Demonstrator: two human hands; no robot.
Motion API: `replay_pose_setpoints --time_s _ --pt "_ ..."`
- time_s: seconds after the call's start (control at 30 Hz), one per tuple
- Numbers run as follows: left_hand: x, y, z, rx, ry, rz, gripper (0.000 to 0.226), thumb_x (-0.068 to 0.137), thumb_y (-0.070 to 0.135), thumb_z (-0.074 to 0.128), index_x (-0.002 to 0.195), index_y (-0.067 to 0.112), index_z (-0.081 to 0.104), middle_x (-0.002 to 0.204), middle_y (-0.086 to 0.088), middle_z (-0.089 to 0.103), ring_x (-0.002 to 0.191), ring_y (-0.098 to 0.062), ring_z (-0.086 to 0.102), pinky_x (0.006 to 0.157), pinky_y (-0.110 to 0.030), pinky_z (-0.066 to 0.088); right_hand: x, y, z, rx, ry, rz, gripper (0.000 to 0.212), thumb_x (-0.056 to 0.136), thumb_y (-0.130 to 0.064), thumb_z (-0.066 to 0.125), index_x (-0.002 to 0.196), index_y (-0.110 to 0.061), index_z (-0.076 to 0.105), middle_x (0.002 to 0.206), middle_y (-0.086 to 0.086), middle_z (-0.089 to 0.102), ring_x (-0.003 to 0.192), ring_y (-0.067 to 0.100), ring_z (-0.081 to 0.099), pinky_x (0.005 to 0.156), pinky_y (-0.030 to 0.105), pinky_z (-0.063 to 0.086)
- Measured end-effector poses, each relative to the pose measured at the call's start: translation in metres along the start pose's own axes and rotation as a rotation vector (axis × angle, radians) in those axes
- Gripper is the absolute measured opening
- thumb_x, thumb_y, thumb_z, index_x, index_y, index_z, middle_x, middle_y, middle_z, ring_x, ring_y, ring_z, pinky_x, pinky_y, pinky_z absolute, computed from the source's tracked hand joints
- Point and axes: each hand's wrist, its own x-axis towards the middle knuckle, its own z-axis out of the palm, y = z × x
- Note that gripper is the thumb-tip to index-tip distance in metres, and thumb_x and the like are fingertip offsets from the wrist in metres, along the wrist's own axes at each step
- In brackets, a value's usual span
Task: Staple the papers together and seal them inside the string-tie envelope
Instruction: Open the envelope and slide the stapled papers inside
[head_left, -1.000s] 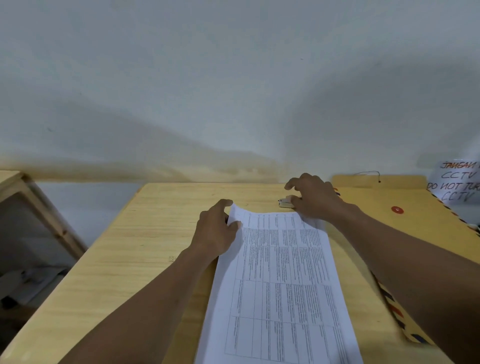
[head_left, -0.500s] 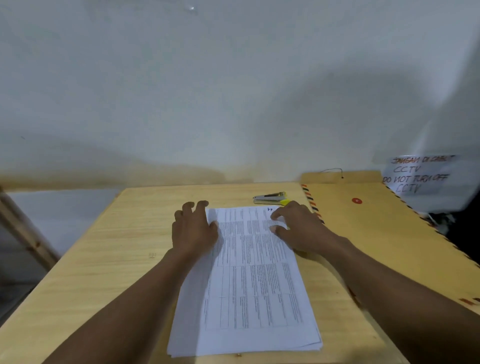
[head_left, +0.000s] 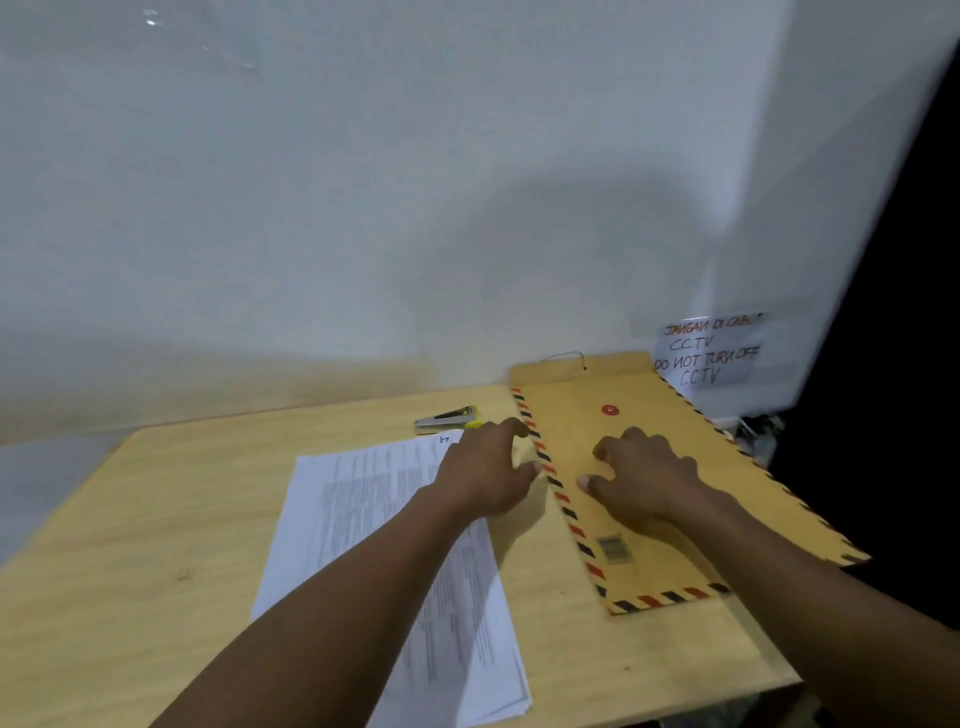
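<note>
Resting on the string-tie envelope (head_left: 670, 415), right hand (head_left: 644, 480), fingers spread and bent, tips on the kraft face, gripping nothing. Left hand (head_left: 488, 470) hovers at the envelope's 9 o'clock edge; fingers loosely parted, nothing pinched. Papers (head_left: 358, 525) lie flat on the bench (head_left: 156, 519), at 9 o'clock of the envelope, wholly outside it. Stapler (head_left: 448, 419) sits at 12 o'clock of the papers, untouched. No staple discernible; the corner is too small to tell. Flap stands open at 12 o'clock, string (head_left: 563, 356) loose, red button (head_left: 609, 410) bare. Judgement: stapling likely finished; inserting, closing and string-winding all remain.
</note>
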Motion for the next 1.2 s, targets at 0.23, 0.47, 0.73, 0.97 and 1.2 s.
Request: replay_pose_setpoints --time_s 0.23,0.47,0.73,0.97,1.2 --pt "0.018 0.030 0.024 0.020 -0.022 -0.050 0.054 0.088 0.042 0.065 0.138 0.024 0.053 0.137 -0.006 0.058 0.124 -0.027 0.053 0.101 -0.042 0.047 -0.012 0.020 0.004 0.035 0.046 -0.053 0.054 0.088 -0.060 0.051 0.135 -0.034 0.048 0.141 -0.002 0.043 0.132 0.025 0.037 0.100 0.052 0.038" --pt "0.014 0.026 0.028 0.236 0.009 0.081 0.037 0.088 0.048 0.063 0.118 0.028 0.068 0.128 -0.004 0.053 0.121 -0.029 0.043 0.099 -0.043 0.043 -0.009 0.034 -0.008 0.056 -0.060 -0.021 0.056 0.091 -0.057 0.050 0.142 -0.033 0.043 0.144 0.001 0.040 0.136 0.029 0.031 0.103 0.055 0.035" --pt "0.003 0.044 0.024 0.149 -0.049 0.279 0.029 0.091 0.029 0.060 0.117 0.023 0.071 0.109 0.003 0.074 0.099 -0.017 0.066 0.087 -0.036 0.053 0.000 0.057 -0.011 0.040 -0.087 0.086 0.052 0.087 -0.062 0.047 0.124 -0.025 0.050 0.132 0.009 0.045 0.126 0.035 0.037 0.100 0.056 0.043" --pt "-0.006 0.075 0.031 -0.019 -0.293 0.308 0.029 0.090 0.014 0.056 0.110 0.016 0.076 0.107 0.001 0.076 0.092 -0.011 0.067 0.087 -0.034 0.058 0.002 0.060 -0.008 0.060 -0.048 0.040 0.039 0.094 -0.052 0.045 0.124 -0.028 0.052 0.130 0.008 0.045 0.124 0.036 0.038 0.100 0.055 0.042" --pt "0.007 0.052 0.016 0.316 -0.085 0.243 0.034 0.090 0.026 0.057 0.123 0.026 0.067 0.130 -0.001 0.062 0.119 -0.024 0.053 0.096 -0.042 0.047 -0.003 0.062 -0.005 0.166 -0.011 -0.202 0.017 0.088 -0.015 0.055 0.102 -0.023 0.058 0.111 -0.006 0.051 0.098 0.017 0.052 0.085 0.034 0.047"
